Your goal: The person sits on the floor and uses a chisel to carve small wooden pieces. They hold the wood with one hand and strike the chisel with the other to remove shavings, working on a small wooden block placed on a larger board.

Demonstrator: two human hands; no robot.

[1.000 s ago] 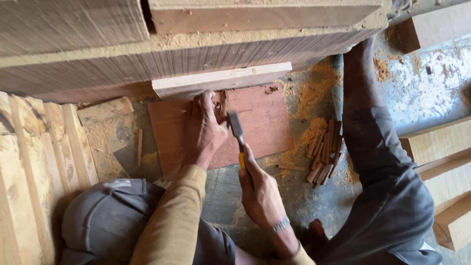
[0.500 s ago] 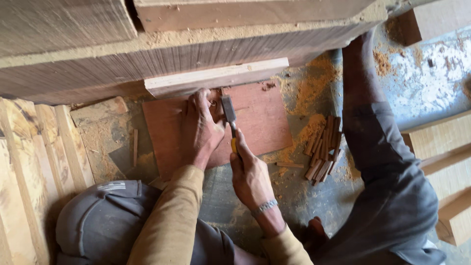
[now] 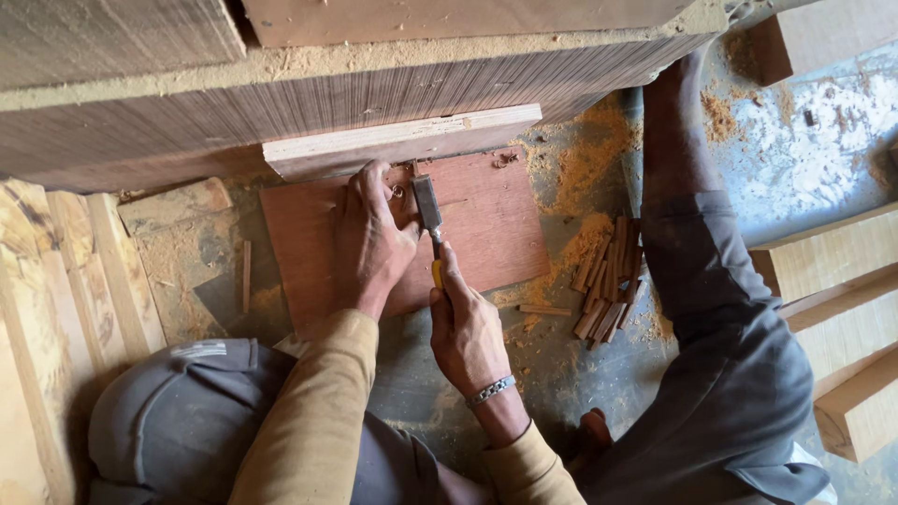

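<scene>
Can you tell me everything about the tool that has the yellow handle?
The chisel has a flat, dark metal blade and a yellow handle. Only a little of the handle shows, because the right hand is wrapped around it. It points away from the person, with its blade end resting on the reddish-brown board, close to the pale plank. The left hand lies flat on the board just beside the blade, its thumb close to the metal. Whether the edge is cutting into the wood cannot be seen.
</scene>
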